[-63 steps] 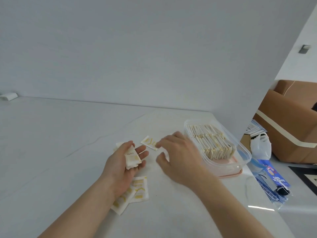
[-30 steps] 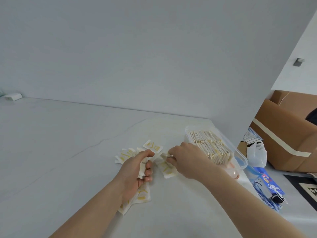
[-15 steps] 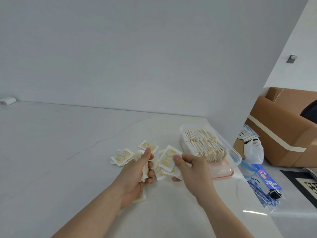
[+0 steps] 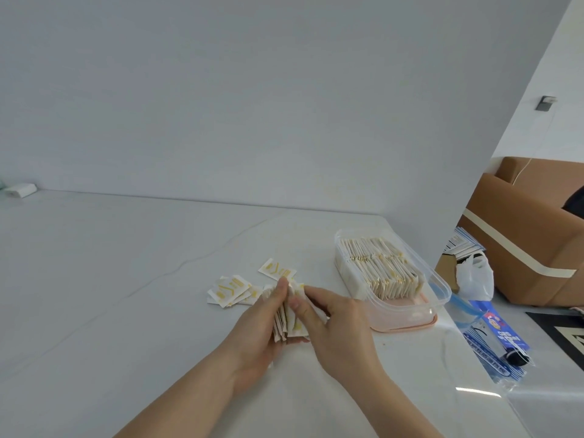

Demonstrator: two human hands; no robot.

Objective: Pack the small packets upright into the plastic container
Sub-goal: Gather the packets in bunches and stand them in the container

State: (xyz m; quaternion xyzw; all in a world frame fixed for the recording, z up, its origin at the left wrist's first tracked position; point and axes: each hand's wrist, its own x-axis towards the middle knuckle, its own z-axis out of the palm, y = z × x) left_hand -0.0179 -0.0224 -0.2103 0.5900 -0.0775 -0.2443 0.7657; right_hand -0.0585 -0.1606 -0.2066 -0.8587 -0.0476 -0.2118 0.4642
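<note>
A stack of small white-and-yellow packets (image 4: 289, 320) stands on edge between both hands at the table's middle. My left hand (image 4: 259, 324) grips the stack from the left, and my right hand (image 4: 335, 324) grips it from the right with the thumb on its near face. Several loose packets (image 4: 229, 290) lie flat on the table just beyond my left hand, one more packet (image 4: 276, 269) further back. To the right stands the clear plastic container (image 4: 439, 286), holding a long row of upright packets (image 4: 379, 267), with a bare stretch at its near end.
The container sits on a pink lid (image 4: 407, 327) near the table's right edge. Beyond that edge are a brown cardboard box (image 4: 531, 248), a white plastic bag (image 4: 474, 276) and a blue printed bag (image 4: 496, 339). A small white object (image 4: 20, 189) lies at the far left by the wall.
My right hand picked packets off the table and brought them against those in my left hand. Both hands now hold one stack together, nearer to me.
</note>
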